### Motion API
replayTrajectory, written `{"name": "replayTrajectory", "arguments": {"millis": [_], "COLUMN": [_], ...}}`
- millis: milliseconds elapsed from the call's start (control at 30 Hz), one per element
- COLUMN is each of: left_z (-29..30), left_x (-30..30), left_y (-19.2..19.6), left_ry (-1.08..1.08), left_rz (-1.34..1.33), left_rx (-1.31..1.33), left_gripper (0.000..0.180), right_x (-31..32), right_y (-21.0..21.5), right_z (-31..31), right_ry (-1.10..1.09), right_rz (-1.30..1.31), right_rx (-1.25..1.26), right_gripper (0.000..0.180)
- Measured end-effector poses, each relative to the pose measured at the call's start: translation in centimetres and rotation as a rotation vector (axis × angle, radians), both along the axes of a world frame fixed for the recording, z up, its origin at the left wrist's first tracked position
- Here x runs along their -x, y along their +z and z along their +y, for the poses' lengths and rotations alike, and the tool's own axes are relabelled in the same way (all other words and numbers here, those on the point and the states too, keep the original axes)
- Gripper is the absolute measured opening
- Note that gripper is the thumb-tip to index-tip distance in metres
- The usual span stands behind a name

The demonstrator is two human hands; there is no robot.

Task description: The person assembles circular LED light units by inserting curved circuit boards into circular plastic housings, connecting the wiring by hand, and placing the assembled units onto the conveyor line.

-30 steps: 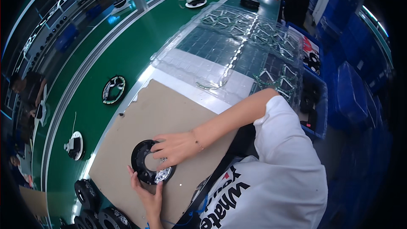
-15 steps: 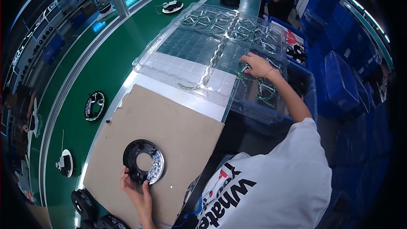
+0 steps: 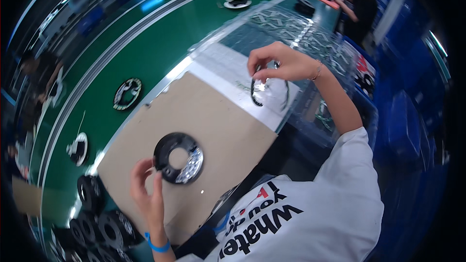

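Observation:
A black ring-shaped part [image 3: 178,157] with a shiny patch lies flat on the brown cardboard sheet [image 3: 218,121]. My left hand [image 3: 147,191], with a blue wristband, rests beside the ring's near-left edge, fingertips touching its rim. My right hand [image 3: 281,63] is raised above the clear plastic tray [image 3: 291,29] and pinches a thin curved black-and-silver piece [image 3: 258,89] that hangs from its fingers.
A green conveyor belt [image 3: 145,53] runs along the left with round parts [image 3: 127,93] on it. Stacks of black rings [image 3: 104,223] sit at the lower left. Blue bins [image 3: 403,126] stand at the right. Another person [image 3: 357,7] works at the far end.
My right hand has come back from the far side of the clear tray toward the cardboard, now holding a thin curved piece. My left hand has stayed at the ring.

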State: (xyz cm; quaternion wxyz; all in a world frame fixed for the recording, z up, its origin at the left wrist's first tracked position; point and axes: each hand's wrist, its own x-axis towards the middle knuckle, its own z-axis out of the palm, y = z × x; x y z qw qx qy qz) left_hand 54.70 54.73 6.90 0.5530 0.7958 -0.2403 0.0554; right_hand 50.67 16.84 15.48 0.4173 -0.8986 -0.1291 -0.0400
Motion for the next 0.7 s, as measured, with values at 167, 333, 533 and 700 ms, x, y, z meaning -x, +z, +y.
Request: {"name": "replayTrajectory", "arguments": {"millis": [167,333,533,700], "left_z": [-3.9,-1.9,0.1,0.4], "left_x": [-0.1,0.1,0.7,0.9], "left_y": [2.4,2.1,1.6,2.4], "left_ry": [-0.081,0.019,0.153,0.083], "left_rz": [0.028,-0.055,0.113,0.051], "left_rx": [-0.006,-0.062,0.074,-0.012], "left_gripper": [0.024,0.020,0.016,0.019], "right_x": [-4.8,-7.4,-7.3,-7.4], "right_y": [-0.5,-2.7,-4.0,-4.9], "right_z": [9.6,15.7,18.9,19.5], "right_ry": [0.496,0.662,0.661,0.596], "right_rz": [0.075,0.027,-0.103,-0.162], "right_rx": [-0.024,-0.226,-0.253,-0.271], "right_gripper": [0.007,0.011,0.011,0.011]}}
